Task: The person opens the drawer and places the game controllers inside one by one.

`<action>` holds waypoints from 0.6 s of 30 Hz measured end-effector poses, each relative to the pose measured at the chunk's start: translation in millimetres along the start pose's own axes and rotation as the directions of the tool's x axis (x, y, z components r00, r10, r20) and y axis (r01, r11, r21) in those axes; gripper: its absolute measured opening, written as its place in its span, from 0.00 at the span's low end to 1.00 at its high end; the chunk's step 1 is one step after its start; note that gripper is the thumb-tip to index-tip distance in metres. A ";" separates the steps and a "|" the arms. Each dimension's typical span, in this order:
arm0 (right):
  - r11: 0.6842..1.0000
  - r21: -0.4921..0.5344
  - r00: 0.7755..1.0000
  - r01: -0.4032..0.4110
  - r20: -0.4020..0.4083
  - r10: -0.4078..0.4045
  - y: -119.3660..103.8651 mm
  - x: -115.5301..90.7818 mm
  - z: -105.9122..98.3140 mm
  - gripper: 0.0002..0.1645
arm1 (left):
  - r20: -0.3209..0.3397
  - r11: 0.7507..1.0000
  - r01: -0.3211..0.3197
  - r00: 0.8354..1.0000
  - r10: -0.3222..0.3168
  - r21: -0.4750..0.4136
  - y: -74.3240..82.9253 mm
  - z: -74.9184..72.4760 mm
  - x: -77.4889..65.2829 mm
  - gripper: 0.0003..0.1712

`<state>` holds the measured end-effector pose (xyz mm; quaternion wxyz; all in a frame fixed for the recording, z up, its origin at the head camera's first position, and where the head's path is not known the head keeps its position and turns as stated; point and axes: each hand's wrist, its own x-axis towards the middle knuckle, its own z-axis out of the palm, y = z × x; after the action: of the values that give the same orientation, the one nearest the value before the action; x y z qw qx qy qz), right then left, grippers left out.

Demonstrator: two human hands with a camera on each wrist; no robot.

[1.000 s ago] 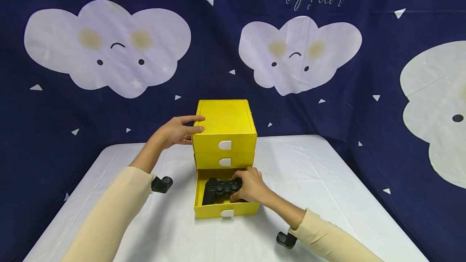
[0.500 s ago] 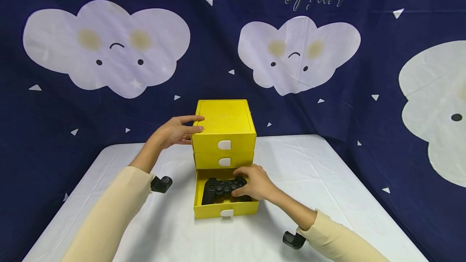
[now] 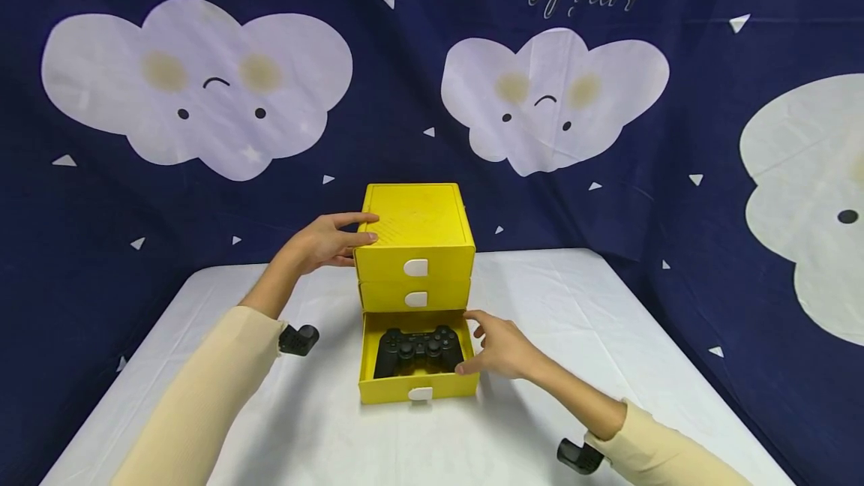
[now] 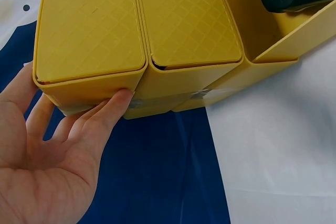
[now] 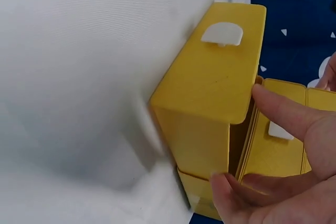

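A yellow stacked drawer box has its bottom drawer pulled out towards me. Inside that drawer lies a black game controller, its grips towards the drawer front. My left hand rests on the box's upper left side, two fingers over the top edge; in the left wrist view its fingertips press the yellow side wall. Beside the drawer's right wall is my right hand, fingers and thumb spread apart with nothing between them. Its fingertips are right at the wall's rim in the right wrist view.
The two upper drawers are closed, each with a white tab handle. A white cloth covers the table. Behind it hangs a dark blue curtain with clouds. Black cameras sit at both wrists.
My right hand has let go of the controller's right side and moved right to the drawer's right wall. The controller stays in the drawer. My left hand has not moved.
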<state>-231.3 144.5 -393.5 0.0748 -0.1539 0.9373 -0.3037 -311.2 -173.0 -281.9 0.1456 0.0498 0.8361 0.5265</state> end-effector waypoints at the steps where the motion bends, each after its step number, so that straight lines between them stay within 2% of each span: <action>1: 1.000 0.007 1.000 -0.018 0.016 0.018 1.0 -1.2 -0.6 0.61 | -0.001 1.000 0.002 1.000 -0.002 -0.004 0.4 0.0 0.0 0.35; 4: 0.999 0.027 0.997 -0.046 0.063 0.045 4.1 -3.3 -0.8 0.66 | 0.003 1.000 0.004 1.000 -0.004 -0.012 0.4 0.0 -0.4 0.35; 8: 0.995 0.082 0.994 -0.049 0.104 0.041 7.8 -3.6 1.8 0.70 | 0.006 1.000 0.007 1.000 -0.007 -0.023 -0.9 -0.6 -0.5 0.36; 12: 0.984 0.165 0.991 -0.073 0.120 0.054 10.8 -2.2 4.3 0.73 | 0.010 1.000 0.002 1.000 -0.002 -0.023 -1.4 -0.1 0.3 0.36; 18: 0.971 0.211 0.989 -0.114 0.119 0.090 10.6 2.4 3.8 0.78 | 0.002 1.000 0.007 1.000 -0.007 -0.013 -0.4 -0.5 0.7 0.36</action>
<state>-235.2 149.8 -403.0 0.1576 -0.1125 0.8997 -0.3913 -311.9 -173.4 -282.2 0.1485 0.0462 0.8327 0.5315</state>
